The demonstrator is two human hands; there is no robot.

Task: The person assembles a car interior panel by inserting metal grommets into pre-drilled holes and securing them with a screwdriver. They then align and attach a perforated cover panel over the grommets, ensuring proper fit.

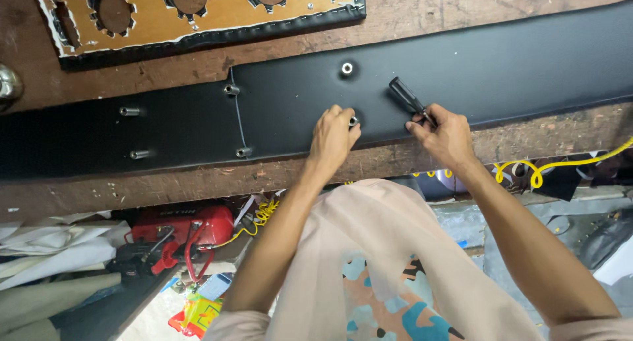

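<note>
Panel, long, black, lying flat across wooden bench, near edge toward the person, so its metal studs stand within reach; left hand closed on 1 stud at that edge, apparently steadying it; right hand gripping black-handled screwdriver, handle angled far-left, just right of the stud; 2nd stud farther off; red power tool below the bench, left.

Panel was matte black; bolts silver. Screwdriver handle black. Workbench brown, worn. Upper board tan, black-edged. Coiled cable yellow. Power tool red.
</note>
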